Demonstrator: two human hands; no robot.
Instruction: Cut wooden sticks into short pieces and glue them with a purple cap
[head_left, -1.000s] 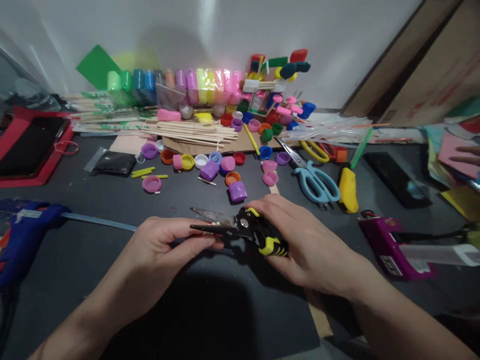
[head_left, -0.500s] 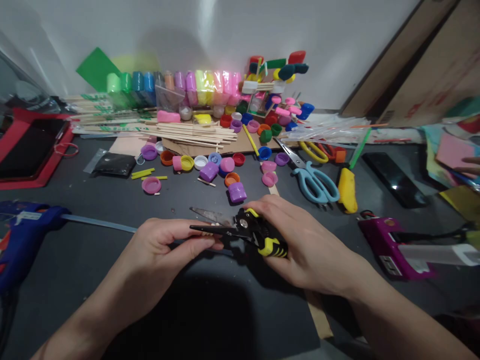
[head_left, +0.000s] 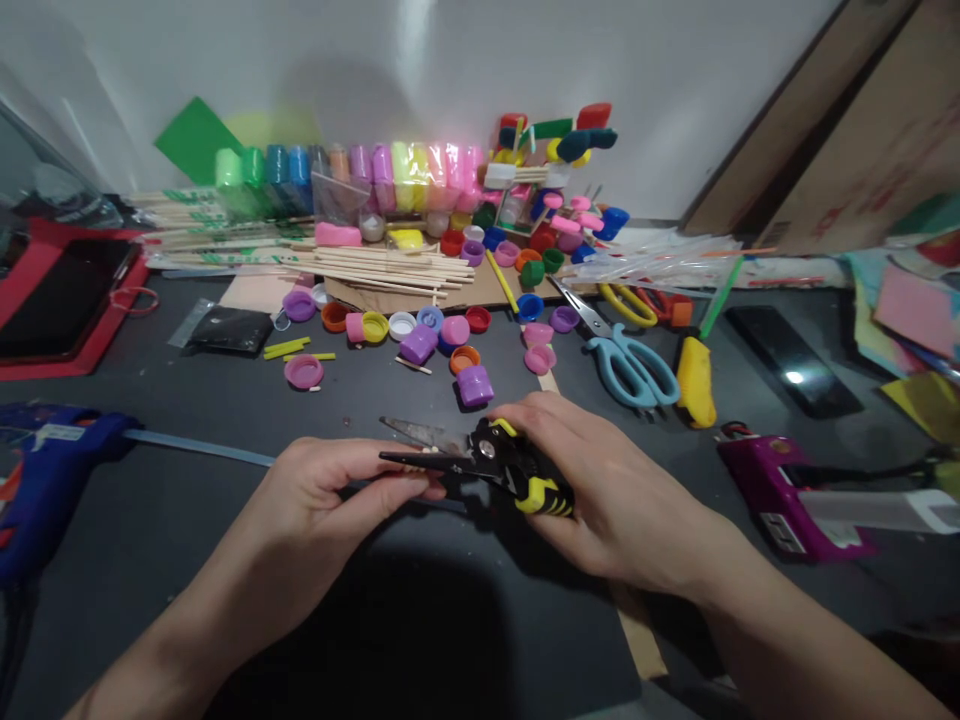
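My right hand [head_left: 600, 490] is closed round the black and yellow handles of a cutting tool [head_left: 487, 450], whose blades stand apart and point left. Thumb and fingers of my left hand [head_left: 337, 490] pinch some short wooden sticks [head_left: 420, 462] at the blades. The lower blade crosses in front of these sticks, so they are mostly hidden. Just beyond the tool lies a purple cap [head_left: 474, 385], with an orange cap [head_left: 465, 360] behind it.
A blue glue gun [head_left: 60, 470] lies at the left, a magenta device [head_left: 780, 490] at the right. Light blue scissors [head_left: 630, 365], a yellow cutter [head_left: 696, 380] and a phone [head_left: 793, 360] lie behind my right hand. Wooden sticks [head_left: 390, 268] and clay tubs [head_left: 277, 175] line the back.
The other person's hand at the far right edge has gone from view. My hands and the cutting tool have hardly moved.
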